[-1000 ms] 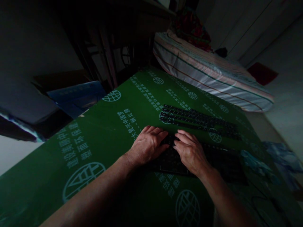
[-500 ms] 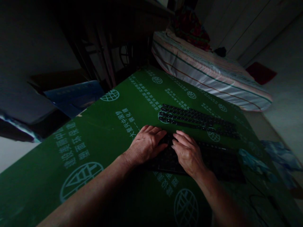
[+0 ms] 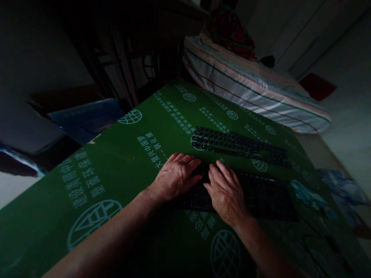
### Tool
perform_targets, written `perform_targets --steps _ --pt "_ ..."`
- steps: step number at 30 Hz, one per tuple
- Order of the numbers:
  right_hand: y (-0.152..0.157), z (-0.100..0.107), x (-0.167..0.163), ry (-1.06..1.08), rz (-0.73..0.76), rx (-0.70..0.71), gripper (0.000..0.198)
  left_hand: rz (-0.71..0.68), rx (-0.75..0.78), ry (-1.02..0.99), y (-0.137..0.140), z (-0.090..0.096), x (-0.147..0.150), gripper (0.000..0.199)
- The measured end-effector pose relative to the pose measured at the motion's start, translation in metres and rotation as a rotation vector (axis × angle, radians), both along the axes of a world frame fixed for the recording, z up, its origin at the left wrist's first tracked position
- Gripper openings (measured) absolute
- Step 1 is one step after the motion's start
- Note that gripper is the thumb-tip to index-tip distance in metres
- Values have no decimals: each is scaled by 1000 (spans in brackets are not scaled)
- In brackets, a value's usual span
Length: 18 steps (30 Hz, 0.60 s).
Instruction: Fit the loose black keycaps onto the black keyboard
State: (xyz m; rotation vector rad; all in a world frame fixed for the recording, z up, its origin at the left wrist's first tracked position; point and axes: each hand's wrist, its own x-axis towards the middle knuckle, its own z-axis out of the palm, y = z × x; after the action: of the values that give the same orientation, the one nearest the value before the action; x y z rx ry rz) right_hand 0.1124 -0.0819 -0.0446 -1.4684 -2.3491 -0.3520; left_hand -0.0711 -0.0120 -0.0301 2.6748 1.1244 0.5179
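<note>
Pale Chinese print marks the green table [image 3: 37,239]: a line 大复兴中国梦 [image 3: 150,153] reads left of centre, and 建设美丽中 [image 3: 73,183] toward the left edge, beside a line with 面环保建 [image 3: 87,171]; 建设美 [image 3: 198,225] shows again near the front. Globe emblems [image 3: 95,224] repeat among the lines, their inner letters unclear. Key legends on the black keyboard [image 3: 271,197] are too dark to read

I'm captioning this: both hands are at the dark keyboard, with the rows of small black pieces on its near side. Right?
No: the head view shows the rows of small black pieces on the far side. The left hand and right hand are indeed at the dark keyboard.
</note>
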Motion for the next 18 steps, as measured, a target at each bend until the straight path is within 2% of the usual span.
perform_targets --steps 8,15,18 --pt "0 2 -3 -20 6 -44 34 -2 16 8 2 -1 -1 40" --pt "-1 -4 1 111 -29 94 29 -12 7 4 2 -3 -2 42" --pt "-1 -5 2 129 -20 100 25 -11 4 5 3 -3 -2 42"
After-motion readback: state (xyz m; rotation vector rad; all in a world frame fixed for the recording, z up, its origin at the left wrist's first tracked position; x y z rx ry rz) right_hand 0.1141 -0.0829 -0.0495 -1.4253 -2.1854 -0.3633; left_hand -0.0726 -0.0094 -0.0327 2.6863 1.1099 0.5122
